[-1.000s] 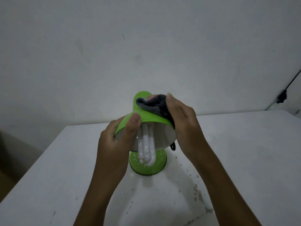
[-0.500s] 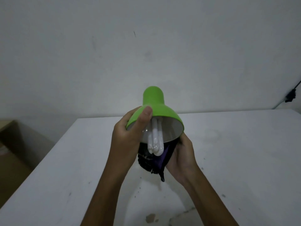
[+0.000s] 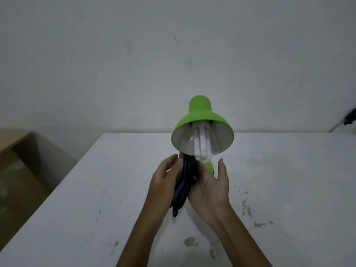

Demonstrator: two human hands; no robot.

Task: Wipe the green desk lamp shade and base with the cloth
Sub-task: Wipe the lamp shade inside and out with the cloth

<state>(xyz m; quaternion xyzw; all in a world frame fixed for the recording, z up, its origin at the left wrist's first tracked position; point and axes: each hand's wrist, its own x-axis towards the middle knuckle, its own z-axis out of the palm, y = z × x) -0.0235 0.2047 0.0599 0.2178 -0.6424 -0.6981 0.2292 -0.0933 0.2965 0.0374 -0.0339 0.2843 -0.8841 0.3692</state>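
lamp: green; stands on the white counter (image 3: 96,199) toward its far middle; shade (image 3: 200,116) tilted so its white inside and the bulb (image 3: 201,145) face the camera; base (image 3: 209,167) mostly hidden behind the hands, only a green sliver shows

cloth (image 3: 183,185): dark with a purple edge; hangs bunched between the two hands, just in front of the base and below the shade rim

left hand (image 3: 163,180): grip flat and loose, fingers nearly straight against the cloth's left side; pressing rather than pinching

right hand (image 3: 210,189): palm up and wide, fingers spread; cloth rests against the palm's inner edge; nothing curled round it

risk, cloth: neither hand truly clasps it; if the palms part it would likely slide down onto the counter

risk, bulb: its tip hangs just above the fingers; a hand lifting toward the base could knock the glass

risk, lamp: no hand steadies it now; a hard rub at the base could probably push or tip it, the shade leaning forward as it does

risk, task: wiping blind behind the hanging cloth could miss the rear of the base

change, left hand: half a second ago it held the shade rim with the thumb on top; now it is off the shade and down at the cloth

change, right hand: then cupped under the cloth beneath the shade; now more open

change, shade: now free and fully in view
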